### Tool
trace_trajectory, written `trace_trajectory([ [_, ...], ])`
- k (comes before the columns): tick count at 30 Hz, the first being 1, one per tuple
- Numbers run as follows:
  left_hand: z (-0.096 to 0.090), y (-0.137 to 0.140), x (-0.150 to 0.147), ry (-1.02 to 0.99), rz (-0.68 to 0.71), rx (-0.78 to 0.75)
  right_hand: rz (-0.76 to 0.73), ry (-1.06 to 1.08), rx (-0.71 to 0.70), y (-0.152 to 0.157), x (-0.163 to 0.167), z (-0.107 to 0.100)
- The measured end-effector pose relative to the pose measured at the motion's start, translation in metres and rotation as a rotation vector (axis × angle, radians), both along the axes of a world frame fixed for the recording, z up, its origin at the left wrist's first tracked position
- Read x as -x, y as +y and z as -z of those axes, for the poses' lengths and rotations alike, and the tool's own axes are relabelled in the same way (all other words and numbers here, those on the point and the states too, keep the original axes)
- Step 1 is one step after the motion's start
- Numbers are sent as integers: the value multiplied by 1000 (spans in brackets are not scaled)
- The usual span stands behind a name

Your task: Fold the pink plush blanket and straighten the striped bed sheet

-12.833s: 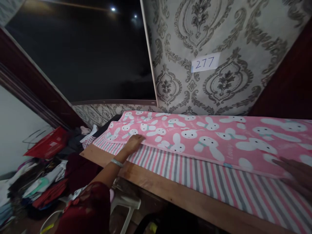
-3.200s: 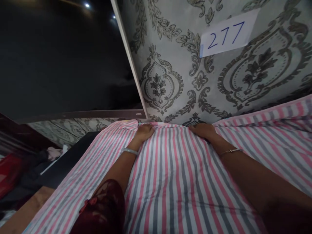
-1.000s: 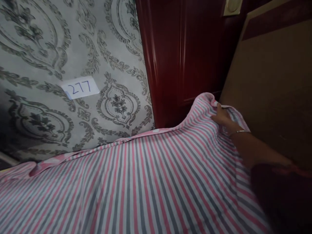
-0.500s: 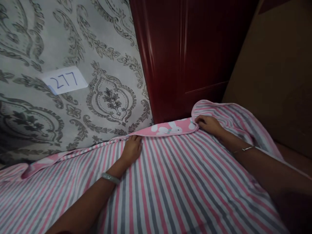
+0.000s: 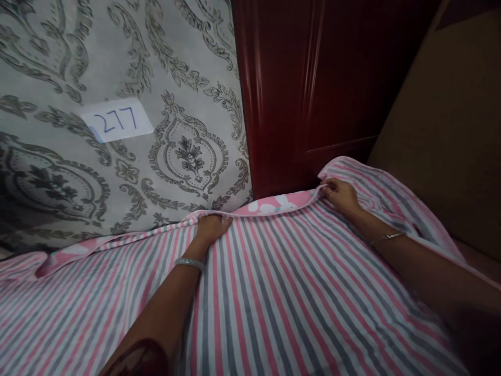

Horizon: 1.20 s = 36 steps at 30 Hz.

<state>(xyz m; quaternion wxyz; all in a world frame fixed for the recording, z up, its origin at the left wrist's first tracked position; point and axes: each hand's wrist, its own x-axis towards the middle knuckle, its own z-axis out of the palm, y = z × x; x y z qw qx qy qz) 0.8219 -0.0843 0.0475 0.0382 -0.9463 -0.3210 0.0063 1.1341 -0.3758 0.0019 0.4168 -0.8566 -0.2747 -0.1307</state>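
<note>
A bed cover (image 5: 250,271) in pink, grey and white stripes spreads across the lower view. Along its far edge the pink underside (image 5: 274,204) with white rabbit shapes is turned up. My left hand (image 5: 213,227), with a pale bangle at the wrist, holds that edge near the middle; its fingertips go under the cloth and are hidden, the thumb lies on top. Farther right, my right hand (image 5: 341,196), wearing a thin metal bracelet, pinches the hem between thumb and fingers. Beside it the cover bunches up in loose folds.
Patterned grey wallpaper (image 5: 129,172) rises behind the cover at left, with a white paper marked 277 (image 5: 117,120) on it. A dark red wooden panel (image 5: 282,104) stands in the middle, and a brown board (image 5: 442,130) leans at right.
My left fingers have slipped from the top of the edge to under it. My right hand has drawn the hem slightly up, and the folds beside it have flattened. The view has shifted a little.
</note>
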Motion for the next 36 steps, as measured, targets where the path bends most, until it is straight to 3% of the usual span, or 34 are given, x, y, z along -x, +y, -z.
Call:
trace_trajectory([
  [2, 1, 4, -6, 38, -21, 49, -221, 92, -119, 14, -9, 9],
  [4, 4, 7, -9, 37, -29, 92, -352, 76, -118, 21, -11, 19],
  [9, 11, 10, -4, -38, 23, 110, -248, -274, 69, 15, 2, 28],
  [12, 12, 11, -3, -17, 16, 118, -322, -464, 222, 12, 11, 23],
  [15, 12, 11, -4, -2, -1, 109, -388, -408, 422, 15, 13, 23],
  [20, 11, 7, -3, 4, -1, 104, -264, -188, 611, 20, 14, 25],
  [30, 13, 8, -2, -25, -3, 100, -238, -145, 648, 21, 21, 18],
  [36, 14, 8, -3, -19, -9, 111, -247, -194, 561, 20, 16, 23],
])
